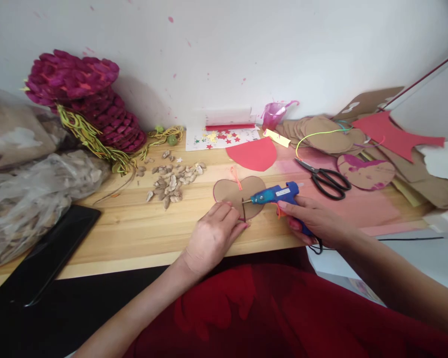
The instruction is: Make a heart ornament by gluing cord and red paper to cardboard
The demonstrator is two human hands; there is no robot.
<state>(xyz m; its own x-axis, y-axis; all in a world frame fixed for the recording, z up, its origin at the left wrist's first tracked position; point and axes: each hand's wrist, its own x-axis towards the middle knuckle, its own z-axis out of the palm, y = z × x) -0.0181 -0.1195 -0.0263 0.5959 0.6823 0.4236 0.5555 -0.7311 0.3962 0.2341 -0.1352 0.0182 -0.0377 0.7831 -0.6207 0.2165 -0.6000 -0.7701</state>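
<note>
A brown heart-shaped cardboard cutout [227, 191] lies on the pale wooden bench [134, 238] — left hand [213, 234] holding its near edge, right hand [317, 219] gripping a blue plastic glue gun [274, 194] at its right side.

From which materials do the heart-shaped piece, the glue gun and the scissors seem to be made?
Heart-shaped piece: probably cardboard, as it looks flat, matt and plain brown.

Glue gun: its body looks like smooth blue plastic; the narrow tip seems metal, by its brassy tone.

Scissors: dark grey blades, likely metal; smooth black handles, perhaps plastic or coated metal.
</note>
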